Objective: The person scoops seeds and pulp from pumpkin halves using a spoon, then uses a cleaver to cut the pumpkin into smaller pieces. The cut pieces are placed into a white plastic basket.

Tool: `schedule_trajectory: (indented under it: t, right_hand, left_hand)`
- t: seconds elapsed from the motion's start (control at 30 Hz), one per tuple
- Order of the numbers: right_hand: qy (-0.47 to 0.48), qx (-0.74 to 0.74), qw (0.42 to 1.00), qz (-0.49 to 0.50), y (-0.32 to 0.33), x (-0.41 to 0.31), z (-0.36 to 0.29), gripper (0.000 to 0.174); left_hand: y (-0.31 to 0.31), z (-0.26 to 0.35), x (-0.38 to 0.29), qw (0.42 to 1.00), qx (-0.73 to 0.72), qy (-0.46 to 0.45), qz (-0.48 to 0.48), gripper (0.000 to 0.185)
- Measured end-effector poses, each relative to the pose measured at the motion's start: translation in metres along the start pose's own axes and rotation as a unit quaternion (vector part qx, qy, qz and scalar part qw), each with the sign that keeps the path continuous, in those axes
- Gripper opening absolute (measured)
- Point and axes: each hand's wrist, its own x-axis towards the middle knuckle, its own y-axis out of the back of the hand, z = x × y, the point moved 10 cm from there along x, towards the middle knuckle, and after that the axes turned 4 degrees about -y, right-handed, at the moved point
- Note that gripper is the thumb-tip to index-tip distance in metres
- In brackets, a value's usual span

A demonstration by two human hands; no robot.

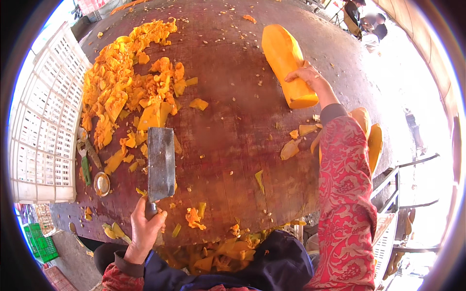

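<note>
My left hand [147, 225] grips the dark handle of a cleaver [161, 163] near the table's front edge. The broad rectangular blade points away from me. At the far right, my right hand [309, 75] curls over the side of a long, peeled orange squash [282, 54], which lies on the table with its flat cut end towards me. More squash pieces [375, 143] lie beside my right forearm, partly hidden by the sleeve. Left of the middle spreads a heap of stringy squash pulp and scraps [113, 83].
A white plastic crate [47, 120] stands along the left edge. Close to it lie a green-handled peeler [85, 169] and a small round metal dish [102, 183]. Seeds and peelings dot the wooden table [225, 145]. Scraps [218, 254] fill the space before my lap. People [364, 23] are at the far right.
</note>
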Motion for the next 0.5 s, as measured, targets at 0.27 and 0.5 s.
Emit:
schedule_trajectory:
  t: [0.27,0.5]
  right_hand:
    - [0.087,-0.242,0.966,0.015,-0.02,-0.078,-0.017,0.09]
    - [0.176,-0.385,0.902,0.085,-0.053,-0.218,-0.031,0.081]
  left_hand:
    - [-0.004,0.014,-0.006,1.0,-0.007,-0.027,-0.008,0.021]
    - [-0.014,0.05,-0.027,0.994,-0.041,-0.098,-0.029,0.025]
